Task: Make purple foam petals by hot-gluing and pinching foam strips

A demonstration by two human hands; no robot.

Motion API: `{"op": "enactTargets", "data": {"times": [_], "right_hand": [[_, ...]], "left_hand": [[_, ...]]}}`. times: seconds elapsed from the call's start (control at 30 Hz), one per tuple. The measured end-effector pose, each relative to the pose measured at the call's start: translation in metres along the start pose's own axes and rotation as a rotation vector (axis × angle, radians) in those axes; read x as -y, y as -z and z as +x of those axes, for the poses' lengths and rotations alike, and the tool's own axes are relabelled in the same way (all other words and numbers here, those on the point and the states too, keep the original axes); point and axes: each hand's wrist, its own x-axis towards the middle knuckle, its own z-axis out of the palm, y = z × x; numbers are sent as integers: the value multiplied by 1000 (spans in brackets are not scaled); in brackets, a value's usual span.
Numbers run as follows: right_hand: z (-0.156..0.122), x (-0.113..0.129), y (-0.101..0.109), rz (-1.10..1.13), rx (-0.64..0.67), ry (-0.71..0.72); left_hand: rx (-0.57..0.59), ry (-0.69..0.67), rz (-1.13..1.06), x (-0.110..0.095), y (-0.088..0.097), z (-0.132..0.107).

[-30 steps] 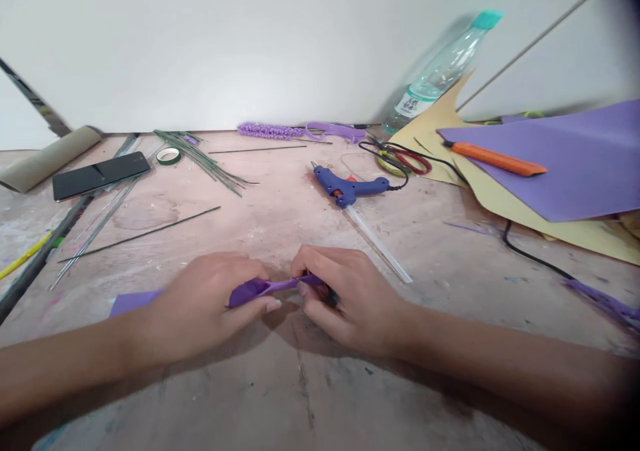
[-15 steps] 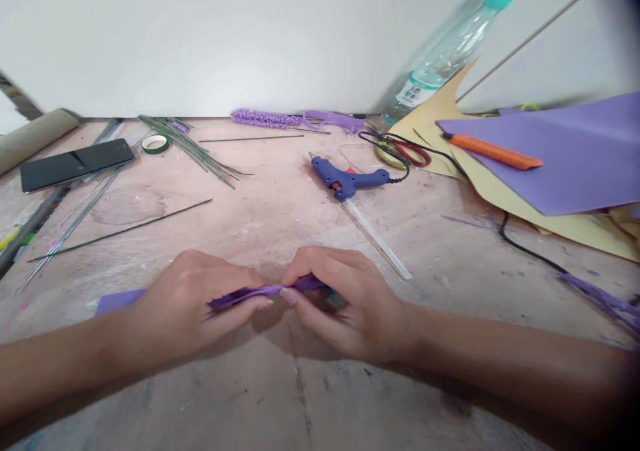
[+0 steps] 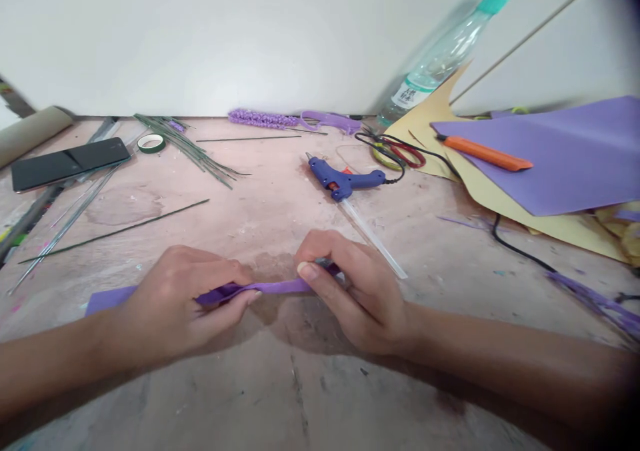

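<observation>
- What's in the grip?
- A purple strip [image 3: 280, 287], drawn out between 2 bare hands over the near worktop [image 3: 240, 391]. The left hand [image 3: 177, 298] and the right hand [image 3: 357, 288] each pinch it, finger against thumb.
- How would it handle?
- Light, soft and bendy, I'd judge from here; a hard tug might crease or tear it. Best held flat, near the folded stretch.
- Any edges nearby?
- The blue glue gun [image 3: 343, 179] lies beyond the right hand, its clear glue stick [image 3: 375, 240] reaching close by. A thin green stem [image 3: 115, 231] slants beyond the left hand.
- And room?
- Most of it towards the person; a white wall [image 3: 190, 38] borders the far side.
</observation>
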Motion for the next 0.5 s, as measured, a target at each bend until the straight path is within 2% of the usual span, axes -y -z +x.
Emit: {"op": "enactTargets", "data": {"times": [0.1,0.2,0.27,0.37,0.5], "right_hand": [[2,-2,1,4,-133,8],[1,-3,1,-22,-156,-51],[0,-2,1,-34,-101,-83],[0,-2,0,-66,51,-76],[1,-3,-4,-215,220,140]], "left_hand": [[30,10,-19,0,1,2],[37,-40,-9,1,0,3],[50,-84,-9,3,-2,3],[52,-105,-23,3,-6,2],[-1,-106,-22,-3,-12,3]]}}
